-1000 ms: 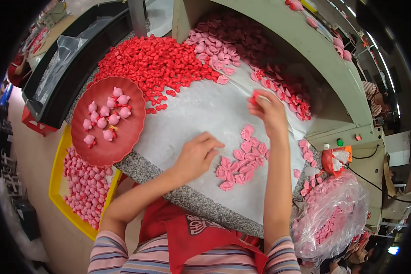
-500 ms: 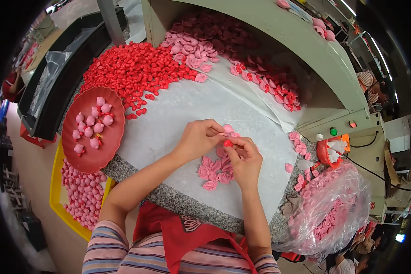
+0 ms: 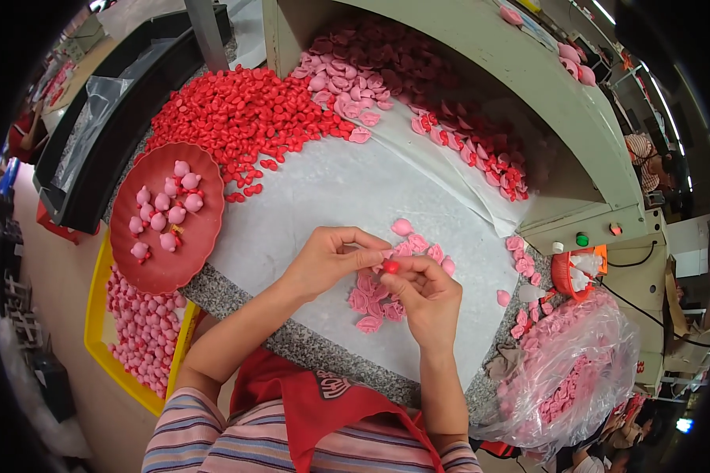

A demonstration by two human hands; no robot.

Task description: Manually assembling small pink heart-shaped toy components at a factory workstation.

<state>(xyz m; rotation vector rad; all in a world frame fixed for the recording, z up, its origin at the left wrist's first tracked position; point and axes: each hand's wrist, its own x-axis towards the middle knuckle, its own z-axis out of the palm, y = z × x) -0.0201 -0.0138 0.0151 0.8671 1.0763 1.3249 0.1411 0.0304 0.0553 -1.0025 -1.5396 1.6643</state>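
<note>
My left hand (image 3: 329, 258) is closed, thumb and fingers pinching a small pink piece that they mostly hide. Right beside it, my right hand (image 3: 431, 301) grips a small, shiny red plastic piece (image 3: 390, 266) between thumb and fingers. The two hands almost meet at their fingertips above the white sheet (image 3: 292, 197). Under and around them lie several loose pink folded shell pieces (image 3: 368, 302). Just beyond the fingers rests a rounded pink piece (image 3: 402, 227), and another pink piece (image 3: 448, 266) lies by my right hand.
Far left is a big heap of red pieces (image 3: 237, 106). A red scalloped plate (image 3: 138, 268) with pink-and-red figures stands left, above a yellow crate (image 3: 99, 323). Pink shells (image 3: 347, 79) fill a metal housing (image 3: 544, 87). A clear bag (image 3: 599, 370) of pink pieces sits right.
Both hands have drawn slightly toward me, uncovering more pink pieces beyond them. The red piece has turned and now sits closer to the left fingertips. The whole view has shifted a little.
</note>
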